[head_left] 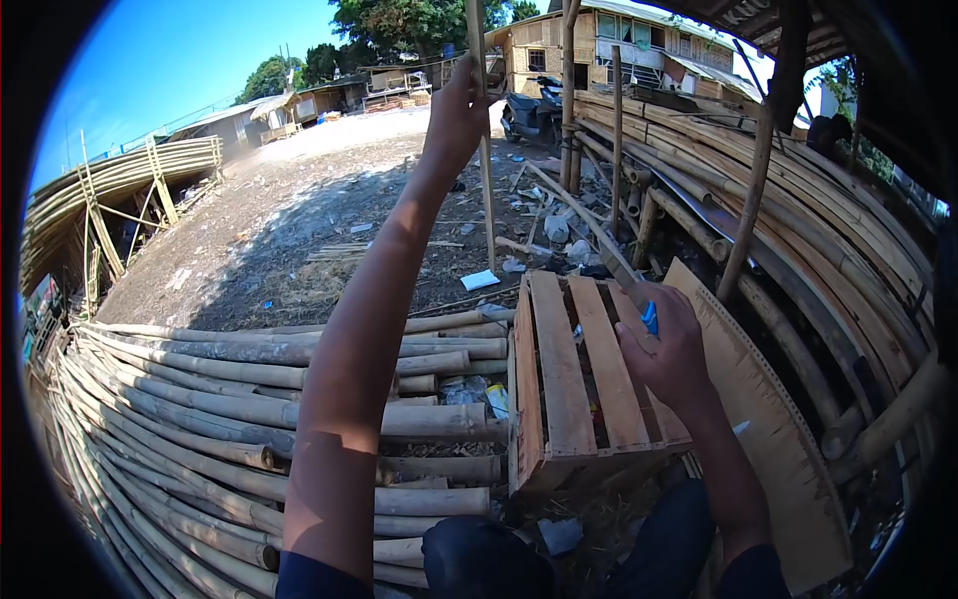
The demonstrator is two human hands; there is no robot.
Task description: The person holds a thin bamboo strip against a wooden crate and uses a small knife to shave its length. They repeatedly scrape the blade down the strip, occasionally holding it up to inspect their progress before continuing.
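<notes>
My left hand (pixel 461 115) is raised at the upper middle, its fingers wrapped round an upright bamboo strip (pixel 487 200). The strip runs down past the ground beyond the crate. Lower and to the right, my right hand (pixel 667 349) is closed on a blade-like tool (pixel 627 277) with a blue part at its grip. That tool points up and away to the left; its exact kind and its far end are hard to make out. Below this hand stands a slatted wooden crate (pixel 564 364), with gaps between its top boards.
Bamboo poles (pixel 239 371) lie stacked at left and front. More long poles (pixel 718 150) are piled on the right behind upright posts. A brown sheet (pixel 768 439) leans beside the crate. Litter covers the ground, and a motorbike (pixel 529 112) stands farther back.
</notes>
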